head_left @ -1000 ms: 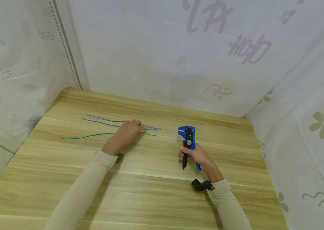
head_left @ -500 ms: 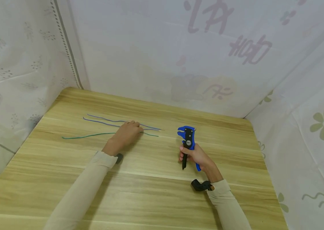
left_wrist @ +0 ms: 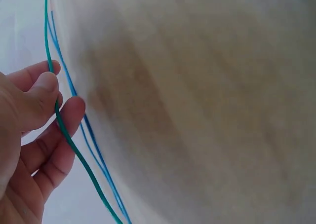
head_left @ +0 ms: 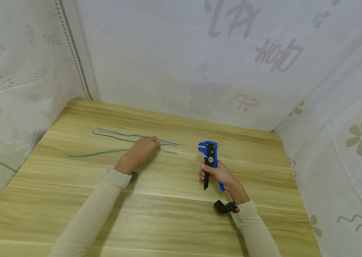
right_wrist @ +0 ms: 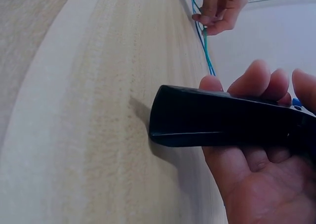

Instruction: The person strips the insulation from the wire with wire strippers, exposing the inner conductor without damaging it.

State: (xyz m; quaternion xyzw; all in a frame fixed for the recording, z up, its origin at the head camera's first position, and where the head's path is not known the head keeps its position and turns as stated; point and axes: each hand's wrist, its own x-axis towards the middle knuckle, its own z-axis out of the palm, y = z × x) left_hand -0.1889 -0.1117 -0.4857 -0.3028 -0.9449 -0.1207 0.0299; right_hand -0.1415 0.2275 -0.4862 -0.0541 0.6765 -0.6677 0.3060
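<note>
My left hand (head_left: 140, 151) is over the wires at the left of the table. In the left wrist view its thumb and index finger pinch a green wire (left_wrist: 85, 161) partway along its length. Two blue wires (left_wrist: 102, 166) run beside the green one, behind the fingers. In the head view both ends of the green wire (head_left: 94, 154) stick out from under the hand. My right hand (head_left: 220, 174) grips a blue and black wire stripper (head_left: 212, 154) by its handles, jaws up. The black handle (right_wrist: 207, 118) lies across the fingers in the right wrist view.
The wood-grain table (head_left: 168, 217) fills the lower part of the head view. White patterned cloth (head_left: 155, 60) hangs along its back and both sides. A black wrist mount (head_left: 224, 207) sits under the right sleeve.
My left fingers have drawn in and now pinch the green wire, which is slightly shifted and blurred. The right hand and wire stripper stay in nearly the same place.
</note>
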